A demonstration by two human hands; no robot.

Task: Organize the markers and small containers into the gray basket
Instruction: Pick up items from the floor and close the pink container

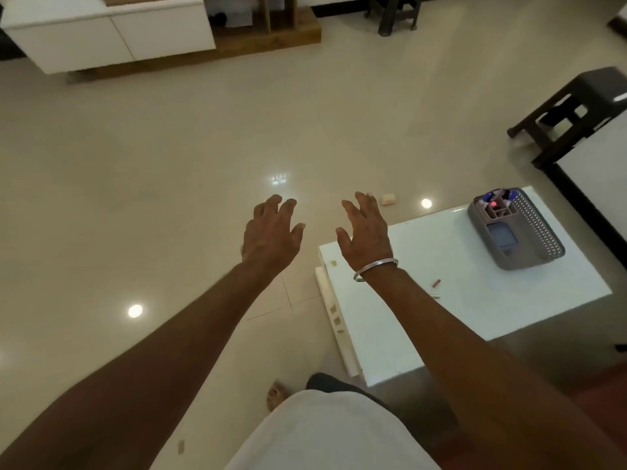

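While the left hand (271, 232) and right hand (364, 232) hover spread, gripping nothing, near the white table's (441, 266) left corner, the gray basket (543, 228) rests on its right end. Its perforated walls enclose upright markers (492, 197) and a small container (502, 236).

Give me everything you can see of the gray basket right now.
The gray basket is an oblong plastic-looking tub with perforated walls, upright near the far right corner of the white table. At its far end small gray compartments hold blue-capped markers and something pink; nearer lies a gray container with a bluish top. Neither the left hand nor the right hand touches it.
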